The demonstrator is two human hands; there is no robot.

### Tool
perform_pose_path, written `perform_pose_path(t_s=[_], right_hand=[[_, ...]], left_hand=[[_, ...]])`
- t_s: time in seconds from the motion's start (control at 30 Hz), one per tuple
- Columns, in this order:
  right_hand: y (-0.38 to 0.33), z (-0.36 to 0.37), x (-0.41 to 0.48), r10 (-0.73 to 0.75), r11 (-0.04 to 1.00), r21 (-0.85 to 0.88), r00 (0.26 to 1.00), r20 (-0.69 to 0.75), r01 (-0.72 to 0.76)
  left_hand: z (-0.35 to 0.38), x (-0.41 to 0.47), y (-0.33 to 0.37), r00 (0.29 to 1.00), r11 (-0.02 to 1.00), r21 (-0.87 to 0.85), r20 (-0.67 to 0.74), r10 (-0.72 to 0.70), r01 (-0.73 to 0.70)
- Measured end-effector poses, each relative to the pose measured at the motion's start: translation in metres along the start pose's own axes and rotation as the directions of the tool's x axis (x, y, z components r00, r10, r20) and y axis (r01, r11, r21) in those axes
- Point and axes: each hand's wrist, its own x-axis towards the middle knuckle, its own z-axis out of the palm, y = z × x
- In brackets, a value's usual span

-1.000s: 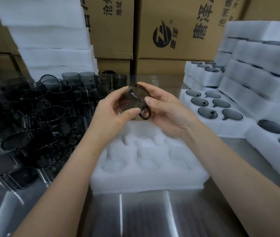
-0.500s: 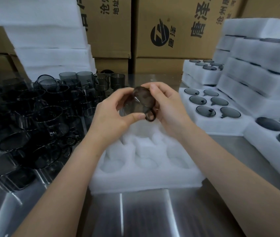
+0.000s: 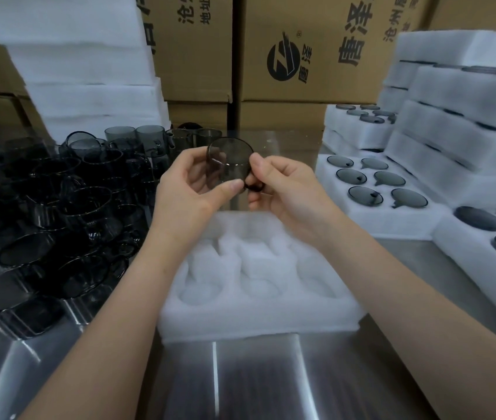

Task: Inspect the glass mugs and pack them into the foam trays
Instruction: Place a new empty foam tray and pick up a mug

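Head view: left thumb [image 3: 231, 187] presses the mug [image 3: 230, 165] from the near side and the other left fingers curl round its far side. Right fingertips [image 3: 257, 161] pinch the opposite wall, just by the handle. Both the left hand [image 3: 192, 189] and the right hand [image 3: 286, 192] grip it lightly and hold nothing else. The mug lies on its side in the air with one round end facing the camera, likely so light passes through the glass to show chips or cracks. Judging by that, this is the inspect step; packing is not yet done. It hangs over the far edge of the tray [image 3: 259, 316], whose visible pockets are bare, so the drop is short. Unchecked mugs [image 3: 58, 207] sit crowded on the left and filled trays [image 3: 392, 219] on the right, so work probably flows left to right. A two-hand grip makes sense: the glass is smooth and the steel table [image 3: 240, 374] is hard.
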Motion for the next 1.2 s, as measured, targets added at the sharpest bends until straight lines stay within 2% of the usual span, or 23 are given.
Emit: perform_pose_path(t_s=[0.13, 0.23, 0.3, 0.43, 0.53, 0.73, 0.83, 0.9, 1.0, 1.07, 1.1, 1.2], right_hand=[[-0.0008, -0.0013, 0.0007, -0.007, 0.989, 0.145, 0.996, 0.090, -0.006], [-0.0010, -0.0007, 0.0002, -0.051, 0.983, 0.184, 0.989, 0.141, 0.024], [-0.0006, 0.0008, -0.0005, -0.080, 0.989, 0.135, 0.987, 0.141, 0.061], [0.0012, 0.0034, -0.0024, -0.203, 0.965, -0.159, 0.978, 0.052, 0.209], [0.0003, 0.0037, -0.0013, -0.214, 0.961, -0.180, 0.977, -0.001, 0.210], [-0.0014, 0.0017, 0.0015, -0.098, 0.992, -0.075, 0.995, -0.009, 0.097], [-0.0038, 0.0012, 0.0038, 0.004, 1.000, 0.000, 1.000, -0.006, -0.004], [-0.0035, 0.0003, 0.0045, 0.051, 0.998, -0.038, 0.998, -0.037, -0.052], [-0.0031, 0.0010, 0.0028, 0.042, 0.999, -0.015, 0.996, -0.081, -0.043], [-0.0034, 0.0013, 0.0018, -0.023, 0.999, 0.034, 0.993, -0.119, 0.027], [-0.0036, 0.0012, 0.0016, -0.056, 0.998, 0.007, 0.989, -0.138, 0.058], [-0.0013, 0.0015, 0.0019, -0.020, 0.999, -0.032, 0.997, -0.071, 0.018]], left_hand=[[0.0012, 0.0014, 0.0007, 0.998, 0.999, -0.036, -0.054, -0.025, 0.023], [0.0005, 0.0019, 0.0004, 0.991, 0.992, -0.093, -0.094, -0.098, 0.089], [0.0010, 0.0022, 0.0009, 0.981, 0.978, -0.141, -0.096, -0.168, 0.153], [0.0016, 0.0045, 0.0018, 0.964, 0.956, -0.146, -0.036, -0.263, 0.256], [0.0023, 0.0047, 0.0026, 0.960, 0.949, -0.144, 0.014, -0.281, 0.280], [0.0042, 0.0028, 0.0033, 0.973, 0.964, -0.141, -0.022, -0.232, 0.227], [0.0034, 0.0004, 0.0030, 0.990, 0.987, -0.087, -0.008, -0.139, 0.138], [0.0034, -0.0010, 0.0031, 0.997, 0.997, -0.027, 0.025, -0.074, 0.075], [0.0026, -0.0003, 0.0026, 0.998, 0.998, -0.036, 0.038, -0.056, 0.058], [0.0013, 0.0010, 0.0017, 0.996, 0.992, -0.091, 0.032, -0.082, 0.084], [0.0010, 0.0013, 0.0015, 0.995, 0.990, -0.109, 0.038, -0.088, 0.092], [0.0020, 0.0006, 0.0011, 0.991, 0.996, -0.070, 0.126, -0.054, 0.063]])
